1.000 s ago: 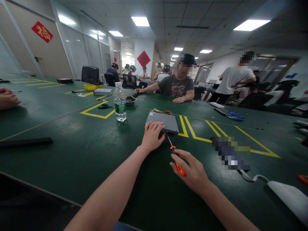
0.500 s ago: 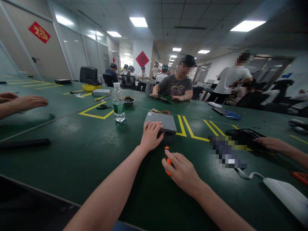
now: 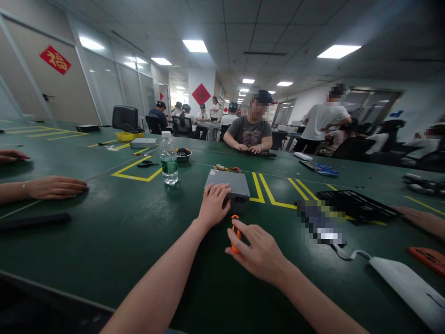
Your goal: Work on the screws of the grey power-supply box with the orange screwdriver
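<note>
A grey metal computer power supply [image 3: 233, 182] lies on the green table, a bundle of coloured wires [image 3: 227, 169] at its far side. My left hand [image 3: 214, 204] grips its near left corner, fingers over the top and thumb at the front face. An orange-and-black screwdriver [image 3: 235, 241] is in my right hand [image 3: 255, 250], held between thumb and fingers. Its shaft points away from me at the power supply's near face, below the socket. I cannot make out exactly where the tip touches.
Left of the power supply stands a water bottle [image 3: 169, 160], with a metal bowl [image 3: 183, 155] behind it. To the right lie a black grille panel [image 3: 358, 204], a pixelated object and a white power bank-like box [image 3: 406, 283] on a cable. Other people's hands [image 3: 57, 187] rest at left; a co-worker [image 3: 251, 130] sits opposite.
My right hand has shifted its fingers on the screwdriver handle. My left hand stays on the power supply. The view has tilted slightly; a neighbour's hand at left has come further in.
</note>
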The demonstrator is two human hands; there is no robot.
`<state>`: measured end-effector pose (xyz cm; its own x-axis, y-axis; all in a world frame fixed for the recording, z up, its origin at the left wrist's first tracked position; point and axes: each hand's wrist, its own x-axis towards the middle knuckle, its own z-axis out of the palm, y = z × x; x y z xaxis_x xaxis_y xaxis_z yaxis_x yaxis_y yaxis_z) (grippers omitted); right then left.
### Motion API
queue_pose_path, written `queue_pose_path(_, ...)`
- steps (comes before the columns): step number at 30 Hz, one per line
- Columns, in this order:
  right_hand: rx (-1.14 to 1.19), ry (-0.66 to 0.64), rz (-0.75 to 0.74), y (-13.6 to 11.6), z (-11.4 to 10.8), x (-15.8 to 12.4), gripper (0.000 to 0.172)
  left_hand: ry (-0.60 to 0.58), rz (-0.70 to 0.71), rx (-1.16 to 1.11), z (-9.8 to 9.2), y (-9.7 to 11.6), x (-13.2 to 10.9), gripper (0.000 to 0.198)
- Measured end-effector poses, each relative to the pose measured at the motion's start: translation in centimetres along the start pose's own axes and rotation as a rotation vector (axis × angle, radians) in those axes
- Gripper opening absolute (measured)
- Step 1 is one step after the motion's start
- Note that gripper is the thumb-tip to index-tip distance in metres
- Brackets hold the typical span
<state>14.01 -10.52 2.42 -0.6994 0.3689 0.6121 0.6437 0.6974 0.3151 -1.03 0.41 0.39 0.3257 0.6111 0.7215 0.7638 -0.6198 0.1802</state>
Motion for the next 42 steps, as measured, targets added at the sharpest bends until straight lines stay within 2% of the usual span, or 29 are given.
queue_pose_path(6, 0.029, 0.051, -0.035, 0.3, 0.4, -0.1, 0.018, -0.062, 0.023, 0.046, -0.8, -0.4, -0.2, 0.038)
queue_pose_path(11, 0.136, -0.032, 0.056, -0.3, 0.3, -1.5, 0.023, -0.087, 0.043, 0.091, -1.3, -0.4, -0.7, 0.048)
queue_pose_path(15, 0.177, -0.054, 0.113, -0.4, 0.0, -1.3, 0.031, -0.062, 0.008, 0.088, -0.9, -0.4, -0.6, 0.043)
queue_pose_path(19, 0.112, 0.095, 0.073, 0.2, 0.2, -0.9, 0.022, -0.058, 0.022, 0.063, -0.5, -0.5, -0.3, 0.037)
queue_pose_path(21, 0.093, 0.131, 0.059, 0.4, 0.3, -0.9, 0.019, -0.05, 0.021, 0.057, -0.4, -0.6, -0.2, 0.036)
queue_pose_path(24, 0.104, 0.096, 0.086, 0.4, 0.1, -0.9, 0.02, -0.045, 0.016, 0.053, -0.3, -0.6, -0.1, 0.035)
queue_pose_path(29, 0.171, -0.025, 0.084, -0.2, -0.3, -0.8, 0.03, -0.035, 0.017, 0.046, -0.3, -0.7, -0.1, 0.032)
queue_pose_path(37, 0.166, 0.074, 0.052, -0.1, 0.2, -0.7, 0.026, -0.019, 0.022, 0.037, -0.3, -1.1, -0.1, 0.028)
queue_pose_path(42, 0.175, 0.009, 0.084, -0.3, 0.0, -0.6, 0.026, 0.016, 0.031, 0.009, -0.1, -0.6, -0.1, 0.028)
